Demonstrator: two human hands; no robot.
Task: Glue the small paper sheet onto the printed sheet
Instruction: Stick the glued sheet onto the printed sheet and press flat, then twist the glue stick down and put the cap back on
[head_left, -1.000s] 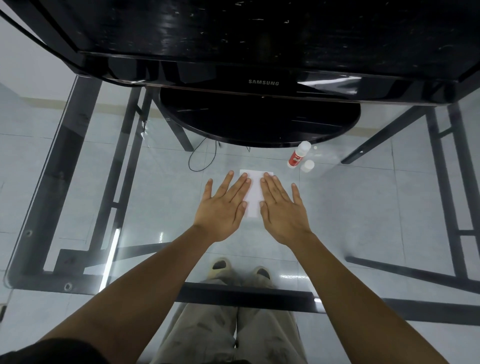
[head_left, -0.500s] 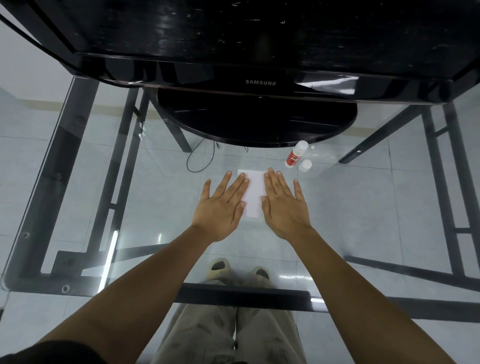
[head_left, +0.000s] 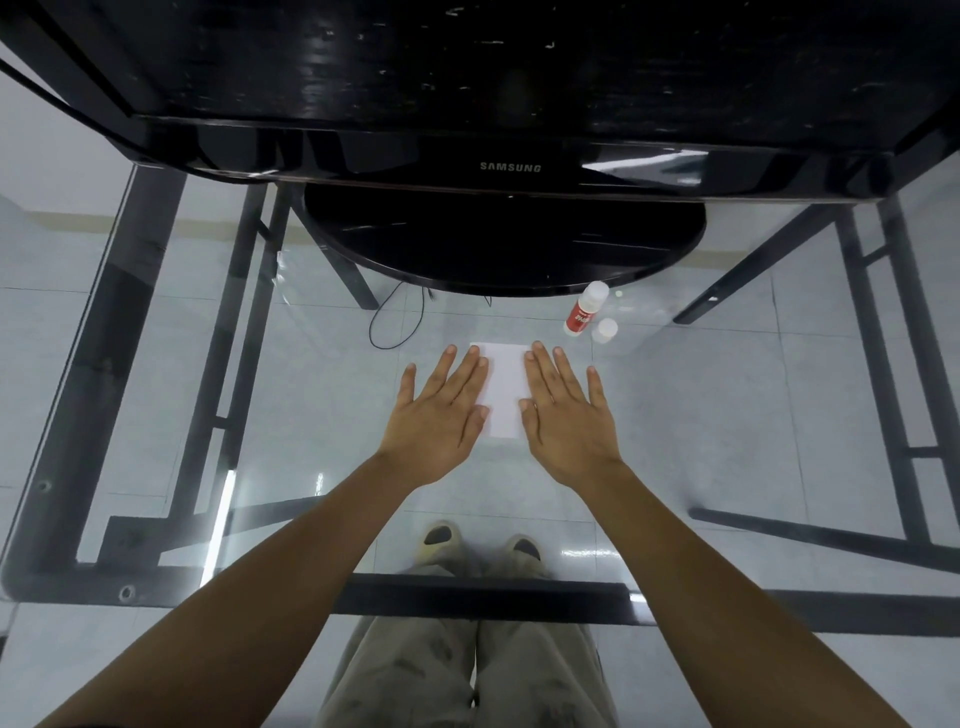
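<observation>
A white paper sheet (head_left: 505, 391) lies flat on the glass table, a strip of it showing between my two hands. My left hand (head_left: 440, 420) rests palm down on the sheet's left side, fingers spread. My right hand (head_left: 566, 415) lies palm down on its right side, fingers apart too. Neither hand grips anything. I cannot tell a small sheet from a printed one here. Beyond my right hand lies a white glue stick with a red label (head_left: 586, 307), uncapped, its white cap (head_left: 604, 330) standing next to it.
A black Samsung monitor (head_left: 509, 167) stands at the back on a round black base (head_left: 498, 244), close behind the paper. The glass table top (head_left: 727, 415) shows its black metal frame (head_left: 156, 364), a cable, the tiled floor and my legs beneath.
Both hands have slid slightly apart, so a wider strip of paper shows between them. The glue stick and cap have not moved.
</observation>
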